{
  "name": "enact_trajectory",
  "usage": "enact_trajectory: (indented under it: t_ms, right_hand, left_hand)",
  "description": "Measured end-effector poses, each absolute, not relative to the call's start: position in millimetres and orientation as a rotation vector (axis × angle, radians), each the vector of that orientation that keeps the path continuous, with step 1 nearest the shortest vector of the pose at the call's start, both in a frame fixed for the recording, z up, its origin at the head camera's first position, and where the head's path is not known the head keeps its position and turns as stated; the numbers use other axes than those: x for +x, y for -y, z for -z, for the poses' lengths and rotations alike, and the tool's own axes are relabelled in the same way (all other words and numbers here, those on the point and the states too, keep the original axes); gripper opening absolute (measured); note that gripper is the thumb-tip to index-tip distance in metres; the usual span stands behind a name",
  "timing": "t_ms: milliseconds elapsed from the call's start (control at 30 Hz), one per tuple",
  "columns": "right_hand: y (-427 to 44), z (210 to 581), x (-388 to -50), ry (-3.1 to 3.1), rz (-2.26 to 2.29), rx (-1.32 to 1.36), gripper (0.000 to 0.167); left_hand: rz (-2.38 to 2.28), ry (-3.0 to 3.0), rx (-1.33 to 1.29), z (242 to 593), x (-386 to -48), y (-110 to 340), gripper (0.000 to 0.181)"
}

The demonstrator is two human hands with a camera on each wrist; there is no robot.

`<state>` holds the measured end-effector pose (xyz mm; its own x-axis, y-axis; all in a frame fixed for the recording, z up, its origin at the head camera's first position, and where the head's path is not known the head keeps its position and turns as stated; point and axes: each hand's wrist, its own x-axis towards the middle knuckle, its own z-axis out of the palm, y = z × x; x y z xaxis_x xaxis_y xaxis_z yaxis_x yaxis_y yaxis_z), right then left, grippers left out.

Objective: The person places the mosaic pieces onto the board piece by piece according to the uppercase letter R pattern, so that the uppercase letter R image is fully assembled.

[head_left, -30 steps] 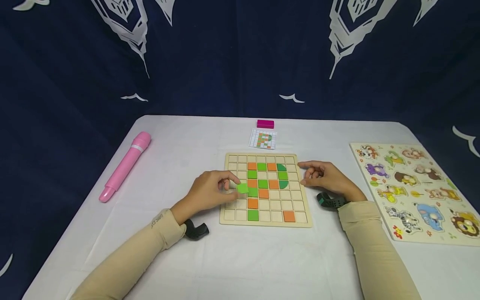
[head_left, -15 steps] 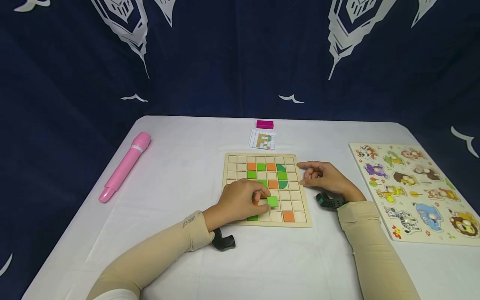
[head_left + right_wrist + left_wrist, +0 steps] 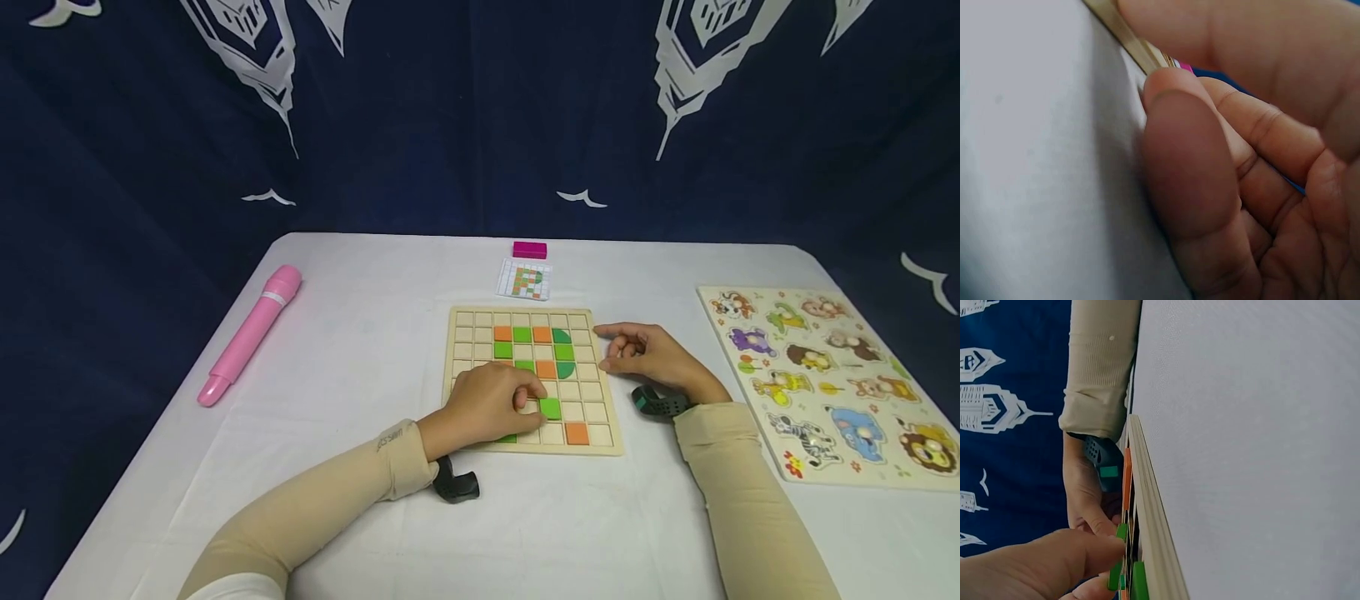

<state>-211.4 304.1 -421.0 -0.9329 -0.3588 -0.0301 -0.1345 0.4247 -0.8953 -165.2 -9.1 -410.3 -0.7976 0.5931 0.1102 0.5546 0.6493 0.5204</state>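
Observation:
My left hand (image 3: 487, 404) is over the lower middle of the wooden grid board (image 3: 457, 333), pinching a green square tile (image 3: 550, 408) between thumb and index finger. The tile lies at a cell of the grid; whether it is fully seated I cannot tell. In the left wrist view the thumb presses near a green tile edge (image 3: 1121, 531). Orange, green and half-round dark green tiles fill other cells, some hidden under the hand. An orange tile (image 3: 577, 433) sits at lower right. My right hand (image 3: 648, 354) touches the board's right edge with index finger and thumb, other fingers bent.
Beyond the board lie a pattern card (image 3: 524, 279) and a magenta block (image 3: 529, 250). A pink microphone-shaped object (image 3: 251, 333) lies at the left. An animal puzzle board (image 3: 832, 383) lies right of my right arm. A dark blue curtain (image 3: 480, 117) hangs behind the table.
My left hand has carried the green tile rightward across the board and lowered it onto the grid. The right hand stays at the board's edge.

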Motion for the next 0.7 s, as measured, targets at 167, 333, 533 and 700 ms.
enact_trajectory:
  t_ms: [167, 333, 533, 700]
  right_hand:
    - [-303, 422, -210, -2.458, 1.525, -0.445, 0.058]
    - [-300, 421, -214, -2.456, 1.519, -0.463, 0.058]
    - [-300, 425, -213, -2.463, 1.481, -0.409, 0.060]
    - [-301, 428, -204, -2.494, 1.421, -0.393, 0.059]
  left_hand:
    - [-0.817, -2.784, 0.970, 411, -164, 8, 0.018]
    - [-0.794, -2.787, 0.975, 412, -166, 11, 0.020]
    - [-0.807, -2.775, 0.965, 412, -164, 15, 0.018]
    - [-0.895, -2.738, 0.971, 408, -159, 29, 0.013]
